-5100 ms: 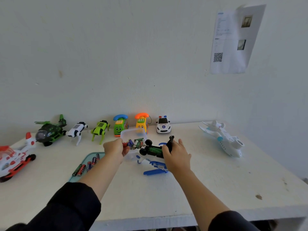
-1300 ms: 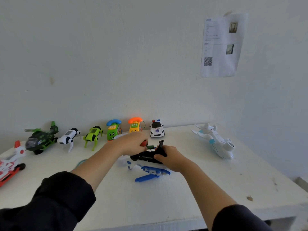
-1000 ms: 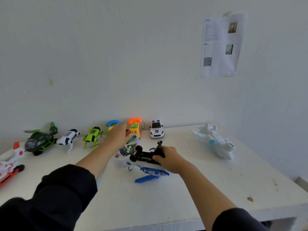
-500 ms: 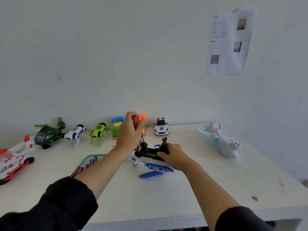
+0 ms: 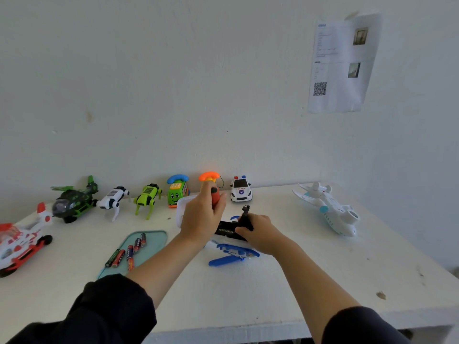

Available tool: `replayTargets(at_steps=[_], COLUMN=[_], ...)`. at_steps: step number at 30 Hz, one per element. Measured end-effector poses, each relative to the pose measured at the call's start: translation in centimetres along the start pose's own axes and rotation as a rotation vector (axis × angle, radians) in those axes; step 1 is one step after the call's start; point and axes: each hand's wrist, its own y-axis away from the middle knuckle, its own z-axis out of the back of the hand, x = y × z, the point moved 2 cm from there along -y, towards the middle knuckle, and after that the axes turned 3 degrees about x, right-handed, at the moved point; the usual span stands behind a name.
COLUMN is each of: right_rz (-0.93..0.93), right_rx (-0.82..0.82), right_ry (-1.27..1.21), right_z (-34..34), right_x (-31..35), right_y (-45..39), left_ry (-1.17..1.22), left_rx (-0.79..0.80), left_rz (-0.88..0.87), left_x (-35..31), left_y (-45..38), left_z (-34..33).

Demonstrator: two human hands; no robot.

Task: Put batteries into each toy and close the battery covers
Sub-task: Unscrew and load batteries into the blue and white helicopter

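Black toy point(image 5: 229, 229): low over the white table point(image 5: 285, 281), just past the blue and white plane point(image 5: 233, 253), its underside turned up.
Right hand point(image 5: 260, 232): fingers curled round the black toy's right end, holding it.
Left hand point(image 5: 203, 217): fist closed round a red-handled screwdriver point(image 5: 214, 194), held above the toy's left end; the tip is hidden behind the hand.
Batteries point(image 5: 126, 252): a loose row on the teal tray point(image 5: 154, 240), left of the left forearm.
Clear box point(image 5: 182, 207): behind the left hand, mostly hidden by it.
Back row by the wall: green helicopter point(image 5: 73, 201), white robot dog point(image 5: 113, 197), green robot dog point(image 5: 147, 197), green phone point(image 5: 177, 189), orange phone point(image 5: 209, 177) partly hidden behind the fist, police car point(image 5: 240, 189).
Far sides: red and white helicopter point(image 5: 21, 240) at the left edge, white jet point(image 5: 327, 209) on the right.
Wall: a printed sheet point(image 5: 341, 63) pinned high on the right.
Change: five seconds ago the left hand was down at the clear box and the toy's green inside showed; half a second ago the fist was already raised with the screwdriver, and it has stayed about there.
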Motion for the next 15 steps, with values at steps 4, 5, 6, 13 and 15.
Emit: replayTargets(at_steps=[4,5,6,13,15], right_rz=[0.008,0.008,0.007,0.016,0.028], right_rx=[-0.004,-0.004,-0.002,-0.002,-0.013], right_ry=[-0.01,-0.016,-0.023,-0.022,-0.025], right_z=[0.1,0.0,0.0,0.1,0.1], right_x=[-0.1,-0.1,-0.1,-0.1,-0.2], right_y=[0.1,0.1,0.1,0.1,0.1], left_ry=[-0.058,-0.051,-0.025,0.08,-0.002], left_rx=[-0.021,-0.034,-0.056,-0.034,0.034], left_rz=[0.05,0.069,0.08,-0.076,-0.269], left_x=[0.7,1.0,1.1,0.2,-1.0], left_y=[-0.3,-0.3,-0.3,0.7,0.9], left_z=[-0.2,-0.2,-0.1,1.0,0.6])
